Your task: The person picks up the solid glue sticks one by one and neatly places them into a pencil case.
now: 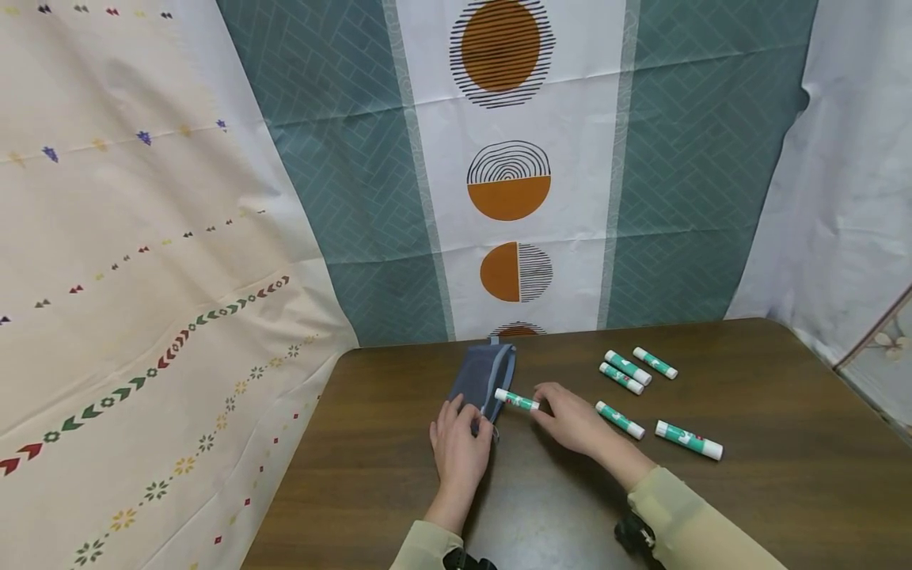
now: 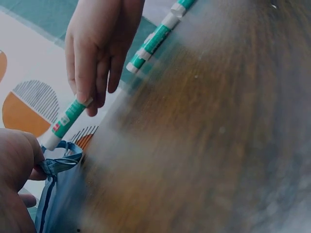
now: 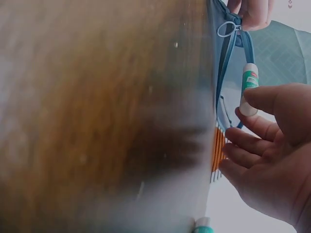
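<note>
Glue stick (image 1: 516, 400): right hand (image 1: 570, 419), angled leftward, pinches it; left hand (image 1: 459, 451) pinches zip pouch (image 1: 473, 370); I can't read its label (image 2: 67, 120).

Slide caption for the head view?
Left hand holds a blue zippered fabric pouch; right hand pinches a white-ended green tube at the pouch opening; five similar tubes on the brown table.

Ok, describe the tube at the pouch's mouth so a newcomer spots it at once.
Start at the brown table and find the blue zip pouch towards its far edge. At the pouch's mouth is a green-and-white tube. Five similar tubes lie on the table; this one alone is pinched in the person's right grip.
</note>
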`<state>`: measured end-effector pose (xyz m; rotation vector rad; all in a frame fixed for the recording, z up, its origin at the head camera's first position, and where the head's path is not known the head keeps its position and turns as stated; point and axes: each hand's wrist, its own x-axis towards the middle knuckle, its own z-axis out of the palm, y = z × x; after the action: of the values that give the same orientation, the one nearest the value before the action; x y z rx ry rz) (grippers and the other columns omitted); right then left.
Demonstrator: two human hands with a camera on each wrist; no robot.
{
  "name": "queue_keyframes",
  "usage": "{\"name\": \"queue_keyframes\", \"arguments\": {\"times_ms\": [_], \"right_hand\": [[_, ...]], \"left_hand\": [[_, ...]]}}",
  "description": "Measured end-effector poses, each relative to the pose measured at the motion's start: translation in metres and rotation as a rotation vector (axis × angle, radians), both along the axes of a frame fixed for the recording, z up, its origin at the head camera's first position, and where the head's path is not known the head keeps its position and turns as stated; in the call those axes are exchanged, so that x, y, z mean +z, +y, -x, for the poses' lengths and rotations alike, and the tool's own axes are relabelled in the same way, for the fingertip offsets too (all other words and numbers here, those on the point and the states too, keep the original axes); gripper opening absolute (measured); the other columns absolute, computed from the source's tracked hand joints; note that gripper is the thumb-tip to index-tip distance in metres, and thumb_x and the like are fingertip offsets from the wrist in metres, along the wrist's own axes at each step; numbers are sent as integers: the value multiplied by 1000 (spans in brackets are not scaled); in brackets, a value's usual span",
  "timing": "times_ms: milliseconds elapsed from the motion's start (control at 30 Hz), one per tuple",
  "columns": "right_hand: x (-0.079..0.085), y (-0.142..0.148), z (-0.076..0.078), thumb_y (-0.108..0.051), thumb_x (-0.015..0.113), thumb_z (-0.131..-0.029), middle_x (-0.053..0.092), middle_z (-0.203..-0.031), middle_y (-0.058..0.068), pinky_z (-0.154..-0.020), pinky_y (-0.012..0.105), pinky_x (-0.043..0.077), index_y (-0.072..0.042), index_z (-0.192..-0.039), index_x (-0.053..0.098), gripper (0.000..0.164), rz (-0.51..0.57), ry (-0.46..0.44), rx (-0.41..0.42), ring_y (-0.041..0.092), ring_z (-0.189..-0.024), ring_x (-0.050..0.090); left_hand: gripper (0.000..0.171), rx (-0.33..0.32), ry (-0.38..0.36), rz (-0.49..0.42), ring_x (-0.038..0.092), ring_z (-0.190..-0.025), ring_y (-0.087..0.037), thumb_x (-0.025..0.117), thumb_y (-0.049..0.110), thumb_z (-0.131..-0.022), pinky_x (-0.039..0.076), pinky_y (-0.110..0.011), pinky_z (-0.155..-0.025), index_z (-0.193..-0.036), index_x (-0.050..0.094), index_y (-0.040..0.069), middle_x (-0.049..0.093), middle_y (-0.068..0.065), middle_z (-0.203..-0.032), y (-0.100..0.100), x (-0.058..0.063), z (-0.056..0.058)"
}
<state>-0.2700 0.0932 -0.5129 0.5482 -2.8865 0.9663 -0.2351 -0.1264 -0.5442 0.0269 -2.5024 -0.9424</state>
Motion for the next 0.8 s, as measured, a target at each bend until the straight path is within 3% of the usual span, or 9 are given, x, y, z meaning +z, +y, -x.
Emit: {"name": "queue_keyframes", "arguments": {"times_ms": [367,800], "right_hand": [[-7,-8,6,-21,73,-107,67,-143,17,-98,54,56,-15,-109,68,8,47,-81,23,35,-126,68],[-20,-11,9,-24,73,-106,69,-137,20,-101,57,55,-13,-106,67,12,145,-69,41,38,-125,67]], "left_hand": [[21,4,27,22,53,-146,-49,74,12,-92,30,-82,-116,-77,62,21,66,-19,-149,1,-1,-1],[21,17,7,7,52,-147,-47,75,11,-92,30,-82,-117,-78,63,20,65,-18,-152,1,-1,-1]]}}
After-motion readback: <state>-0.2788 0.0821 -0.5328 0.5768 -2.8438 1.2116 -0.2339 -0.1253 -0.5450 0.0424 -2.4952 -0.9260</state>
